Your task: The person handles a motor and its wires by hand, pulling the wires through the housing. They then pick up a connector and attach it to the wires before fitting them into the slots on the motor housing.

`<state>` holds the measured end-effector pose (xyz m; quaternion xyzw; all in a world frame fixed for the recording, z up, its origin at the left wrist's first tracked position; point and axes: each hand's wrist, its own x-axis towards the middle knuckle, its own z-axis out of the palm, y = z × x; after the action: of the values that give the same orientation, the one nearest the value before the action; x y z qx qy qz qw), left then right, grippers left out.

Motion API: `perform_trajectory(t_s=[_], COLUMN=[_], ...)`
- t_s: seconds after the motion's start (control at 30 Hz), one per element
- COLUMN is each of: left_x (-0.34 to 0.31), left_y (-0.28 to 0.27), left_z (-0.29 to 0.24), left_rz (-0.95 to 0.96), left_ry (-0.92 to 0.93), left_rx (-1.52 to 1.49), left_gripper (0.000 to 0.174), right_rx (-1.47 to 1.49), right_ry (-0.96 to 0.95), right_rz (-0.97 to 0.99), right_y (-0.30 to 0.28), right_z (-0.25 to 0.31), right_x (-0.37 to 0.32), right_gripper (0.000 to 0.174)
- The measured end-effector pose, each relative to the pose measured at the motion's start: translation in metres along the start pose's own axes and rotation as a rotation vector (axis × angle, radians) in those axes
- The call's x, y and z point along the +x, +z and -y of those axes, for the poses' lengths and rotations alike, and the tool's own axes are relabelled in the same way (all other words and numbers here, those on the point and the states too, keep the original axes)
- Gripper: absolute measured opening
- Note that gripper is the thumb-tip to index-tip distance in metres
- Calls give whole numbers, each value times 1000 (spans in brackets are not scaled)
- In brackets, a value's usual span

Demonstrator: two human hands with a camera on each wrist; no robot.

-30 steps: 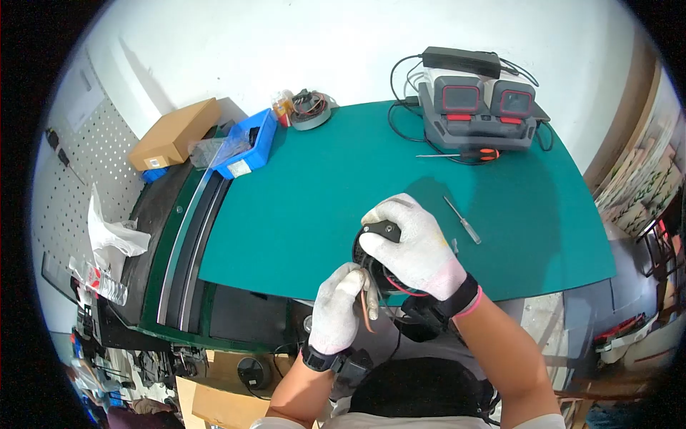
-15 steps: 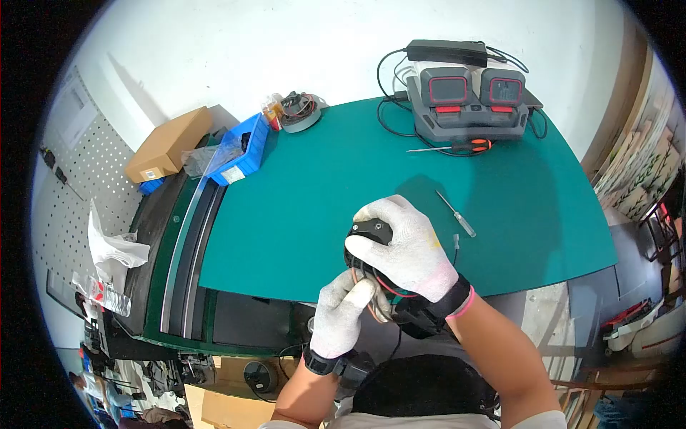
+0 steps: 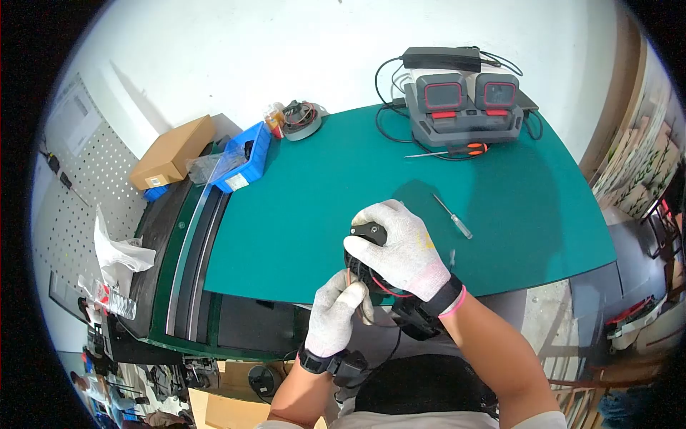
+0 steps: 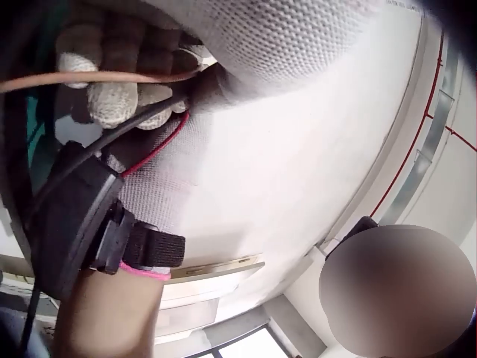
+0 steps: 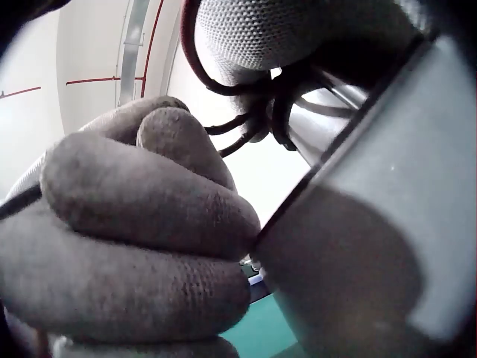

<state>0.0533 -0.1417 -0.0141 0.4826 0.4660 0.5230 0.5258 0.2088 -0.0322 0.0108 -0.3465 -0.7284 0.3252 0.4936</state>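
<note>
Right hand: I am seeing it gripping a round black part, the thumb lying along one side and the fingers bending around the other. The part is being held up near the middle of the tabletop's front edge, and a flat black plate is showing between thumb and forefinger.

Left hand: it is hanging just past that same front edge, thumb and forefinger pinching a tan wire close to the black part. From the left wrist I am also picking up a red wire and a black cable, both running below the tan one. On the right wrist, a smooth gray surface is filling one side (I am not managing to tell whether it belongs to the black part).

Elsewhere on the tabletop: a small screwdriver with a clear handle is lying to the right of the right hand, its handle pointing toward the front edge. An orange-handled screwdriver is resting in front of a gray dock, which is standing by the far right corner. A gray ring-shaped part carrying wires is sitting at the far left corner. A blue bin is standing at the left edge, with a cardboard box sitting beyond it.
</note>
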Motion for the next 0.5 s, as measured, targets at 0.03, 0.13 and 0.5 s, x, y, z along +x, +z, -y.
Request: perform_trajectory(t_s=[0.03, 0.13, 0.5], left_x=[0, 3, 7], left_y=[0, 3, 16], left_z=[1, -1, 2], left_rz=[1, 22, -3], left_ry=[2, 16, 1], left_rx=[0, -71, -102], left_gripper=[22, 24, 28], right_rx=[11, 27, -29], right_ry=[16, 25, 29], right_rz=[2, 4, 63], right_y=[0, 0, -9], right_z=[0, -1, 4], right_x=[0, 0, -1], right_gripper=[28, 29, 32])
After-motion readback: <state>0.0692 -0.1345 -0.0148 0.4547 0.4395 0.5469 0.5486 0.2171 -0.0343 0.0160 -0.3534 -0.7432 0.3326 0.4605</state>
